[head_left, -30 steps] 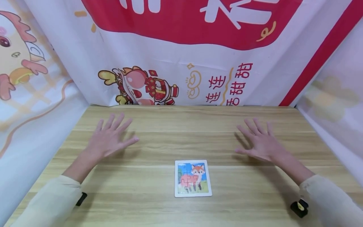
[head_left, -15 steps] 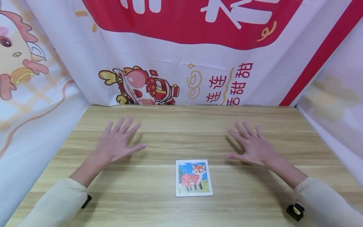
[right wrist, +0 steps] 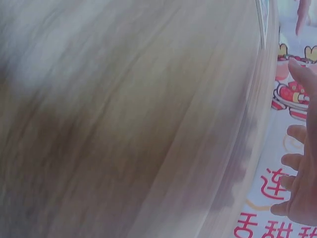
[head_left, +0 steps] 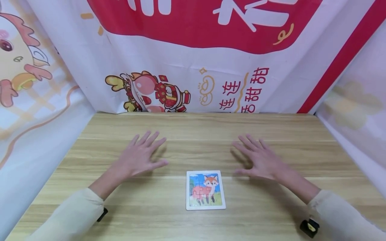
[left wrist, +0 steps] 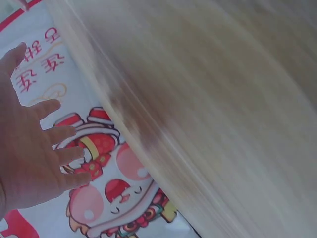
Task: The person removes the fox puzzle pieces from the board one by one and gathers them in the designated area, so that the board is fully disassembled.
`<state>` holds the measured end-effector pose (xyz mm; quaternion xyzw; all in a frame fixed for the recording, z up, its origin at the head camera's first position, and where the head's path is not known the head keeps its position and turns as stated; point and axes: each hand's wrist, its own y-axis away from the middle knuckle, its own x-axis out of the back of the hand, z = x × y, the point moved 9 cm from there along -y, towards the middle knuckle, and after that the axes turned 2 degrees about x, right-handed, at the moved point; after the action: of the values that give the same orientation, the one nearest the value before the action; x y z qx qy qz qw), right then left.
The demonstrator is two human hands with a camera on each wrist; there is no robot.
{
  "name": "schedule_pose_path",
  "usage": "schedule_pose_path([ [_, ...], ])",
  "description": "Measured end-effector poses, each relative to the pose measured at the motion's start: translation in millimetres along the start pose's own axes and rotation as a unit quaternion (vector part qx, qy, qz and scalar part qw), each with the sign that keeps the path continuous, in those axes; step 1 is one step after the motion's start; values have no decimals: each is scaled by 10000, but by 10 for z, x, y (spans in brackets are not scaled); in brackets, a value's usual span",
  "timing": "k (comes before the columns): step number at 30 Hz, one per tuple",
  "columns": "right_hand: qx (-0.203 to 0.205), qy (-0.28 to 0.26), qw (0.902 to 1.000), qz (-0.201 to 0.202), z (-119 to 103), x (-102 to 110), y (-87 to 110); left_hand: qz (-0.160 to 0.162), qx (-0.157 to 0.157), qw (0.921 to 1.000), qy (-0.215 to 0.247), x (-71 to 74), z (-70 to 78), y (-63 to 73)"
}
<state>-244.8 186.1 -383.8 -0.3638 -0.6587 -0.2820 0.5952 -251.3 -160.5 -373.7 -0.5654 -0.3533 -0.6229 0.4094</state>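
A printed cloth (head_left: 178,55) closes the far side, its big white characters cut off at the top; before it spreads the wooden table (head_left: 196,144), badly blurred in both wrist views. The left hand (head_left: 141,155) and right hand (head_left: 259,159) reach in from either side, fingers spread, grasping nothing, apparently raised over the wood, though the gap beneath cannot be told. The fox puzzle (head_left: 206,190) lies flat in the middle, between the hands and nearer than both, untouched. I judge this a stage before contact; handling it would call for bringing the hands inward, nearer and down. Some of its piece seams are too faint to follow. Smallest, a black device (head_left: 309,228) by the right cuff is partly hidden by the sleeve.
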Motion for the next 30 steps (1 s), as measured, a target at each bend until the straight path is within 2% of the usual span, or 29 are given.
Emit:
schedule_pose_path([
  [12, 557, -230, 9982, 39, -310, -34, -40, -92, -615, 9976, 316, -75, 387, -35],
  [19, 774, -420, 9961, -31, -425, -94, -62, -275, -571, 9959, 641, -140, 543, -20],
  [23, 864, -546, 9948, -34, -489, -101, -60, -332, -649, 9949, 693, -168, 633, -23],
  [30, 798, -818, 9932, -231, -598, -131, -34, -547, -759, 9896, 1097, -196, 786, -20],
])
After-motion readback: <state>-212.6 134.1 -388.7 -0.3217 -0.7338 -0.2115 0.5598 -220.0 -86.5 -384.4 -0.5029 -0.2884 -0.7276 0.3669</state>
